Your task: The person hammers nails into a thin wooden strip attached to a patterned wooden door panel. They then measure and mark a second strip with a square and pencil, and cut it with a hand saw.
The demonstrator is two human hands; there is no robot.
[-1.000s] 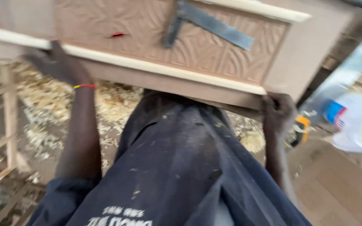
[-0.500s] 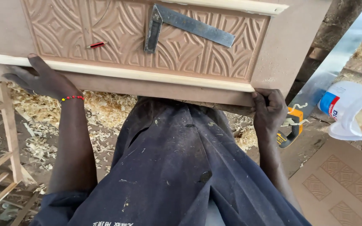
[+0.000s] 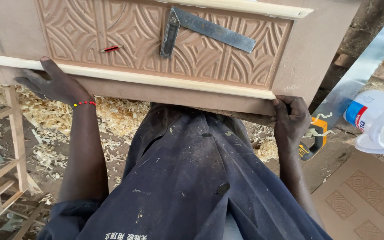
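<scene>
- Here I see both hands on the near edge of a carved wooden door panel [image 3: 165, 49], which fills the top of the view and lies flat above my dark work coat [image 3: 187, 178].
- The panel's long axis runs left to right across me, tilted slightly down toward the right, so it lies just ahead of and above both sets of fingers.
- My left hand [image 3: 52, 84] rests on the panel's near edge, left of its middle, fingers spread apart and laid flat against the pale strip of trim [image 3: 156, 80]; it presses rather than clamps.
- My right hand [image 3: 292, 118] sits at the panel's near right corner, fingers curled together and clamped around the lower edge from beneath.
- Both hands touch the panel, but the right one carries the real grip.
- On top of the panel lie a metal try square [image 3: 201, 29], near its middle, and a small red pencil [image 3: 111, 48], left of the square; both are loose.
- Right of the panel's corner stands a white plastic jug [image 3: 372, 118]; below that corner lies a yellow-handled tool [image 3: 314, 140]. Wood shavings [image 3: 112, 115] cover the ground under the panel's left half.
- Compared with half a second ago, the panel sits a little lower and fuller in view, the left hand has slid slightly right along the edge, and the right grip is unchanged.
</scene>
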